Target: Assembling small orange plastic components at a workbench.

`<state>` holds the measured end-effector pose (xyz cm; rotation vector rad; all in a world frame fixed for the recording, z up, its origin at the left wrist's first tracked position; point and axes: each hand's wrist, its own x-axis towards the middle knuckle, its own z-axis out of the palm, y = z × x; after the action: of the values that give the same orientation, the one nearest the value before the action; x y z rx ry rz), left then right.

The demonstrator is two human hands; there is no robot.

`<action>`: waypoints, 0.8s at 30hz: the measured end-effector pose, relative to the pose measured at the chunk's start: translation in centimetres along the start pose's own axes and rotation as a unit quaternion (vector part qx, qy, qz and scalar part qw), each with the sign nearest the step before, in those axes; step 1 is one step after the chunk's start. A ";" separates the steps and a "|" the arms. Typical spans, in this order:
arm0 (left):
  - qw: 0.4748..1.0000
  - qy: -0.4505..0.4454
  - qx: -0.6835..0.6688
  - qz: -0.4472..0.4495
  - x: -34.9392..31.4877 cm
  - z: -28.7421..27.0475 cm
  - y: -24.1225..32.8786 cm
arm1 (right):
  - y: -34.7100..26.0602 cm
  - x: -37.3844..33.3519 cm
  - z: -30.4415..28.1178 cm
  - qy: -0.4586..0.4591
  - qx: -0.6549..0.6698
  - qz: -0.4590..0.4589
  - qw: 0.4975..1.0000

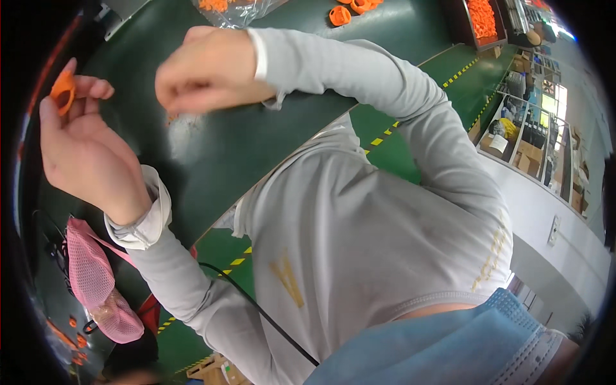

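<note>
My left hand is raised at the far left, palm turned up. Between its thumb and fingers it grips a small orange plastic part with a round dark opening. To the right of it, my right hand hangs over the dark green tabletop with its fingers curled and pressed together, a little blurred. A tiny speck of orange shows just below those fingertips; whether they hold it cannot be made out. The two hands are apart.
Several orange parts lie at the table's far side beside a clear plastic bag with orange pieces. A bin of orange bits stands far right. Near my left forearm lies a pink mesh pouch. A black cable crosses my front.
</note>
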<state>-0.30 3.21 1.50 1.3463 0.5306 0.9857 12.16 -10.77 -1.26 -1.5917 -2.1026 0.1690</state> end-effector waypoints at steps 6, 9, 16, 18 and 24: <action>0.983 -0.125 -0.103 -0.088 -2.1 1.1 -0.8 | 1.8 -0.6 -2.0 0.273 0.436 0.148 0.844; 0.979 -0.174 -0.086 -0.067 -3.3 2.3 -0.6 | 2.6 -1.2 -2.1 0.268 0.375 0.159 0.873; 0.977 -0.194 -0.065 -0.058 -3.3 2.1 -1.0 | 4.2 -0.9 -2.2 0.276 0.019 0.070 0.958; 0.977 -0.196 -0.055 -0.061 -3.3 2.1 -1.0 | 3.7 -0.6 -3.1 0.294 0.021 0.056 0.954; 0.976 -0.198 -0.049 -0.070 -3.3 1.9 -1.2 | 4.3 -0.9 -3.1 0.317 -0.024 -0.043 0.947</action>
<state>-0.13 -0.52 0.06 1.3518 0.2646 0.5971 17.50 -10.81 -0.50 -1.3384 -1.6639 -0.3811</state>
